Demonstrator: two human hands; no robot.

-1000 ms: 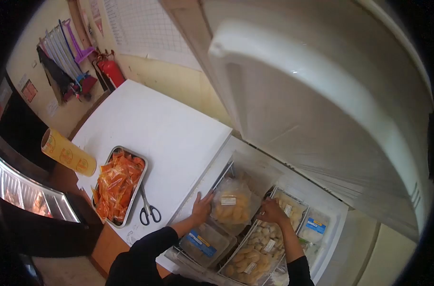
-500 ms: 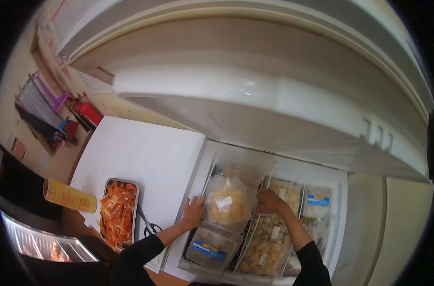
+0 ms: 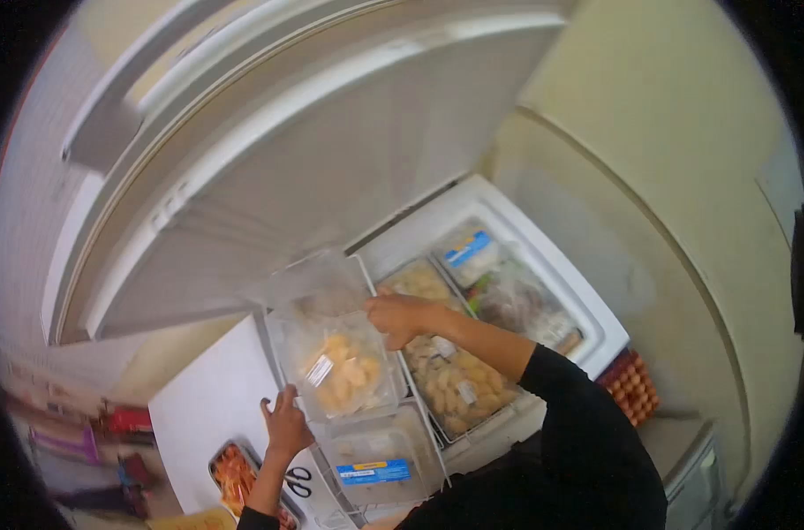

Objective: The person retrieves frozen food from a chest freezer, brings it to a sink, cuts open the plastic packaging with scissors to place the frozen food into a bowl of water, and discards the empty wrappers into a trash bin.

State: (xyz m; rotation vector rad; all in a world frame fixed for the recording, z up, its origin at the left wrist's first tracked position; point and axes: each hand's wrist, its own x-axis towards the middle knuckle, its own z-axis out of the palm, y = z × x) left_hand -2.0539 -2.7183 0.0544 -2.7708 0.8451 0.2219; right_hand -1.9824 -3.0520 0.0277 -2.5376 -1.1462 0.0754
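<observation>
My right hand [image 3: 396, 320] is closed on the inner side rim of a wire basket [image 3: 437, 435], right of a clear plastic bag of pale yellow pieces [image 3: 349, 375]. The bag bears a white label. My fingertips are partly hidden there. My left hand [image 3: 287, 426] is at the left edge of the same basket, beside the bag, its fingers apart. A clear tub with a blue label [image 3: 375, 473] lies below the bag. Across the divider, bags of pale pieces [image 3: 459, 389] fill a second basket.
The chest freezer's lid [image 3: 349, 150] stands raised behind. A white lid or top [image 3: 207, 380] lies left, with scissors [image 3: 298, 481] and a metal tray of orange-red bagged food [image 3: 234, 477]. Egg trays [image 3: 631, 389] stand right. More packs [image 3: 508, 296] lie at the freezer's far right.
My view has swung right and tilted, bringing the egg trays into sight. Both hands stay by the left basket; my left hand's fingers have spread more at its edge.
</observation>
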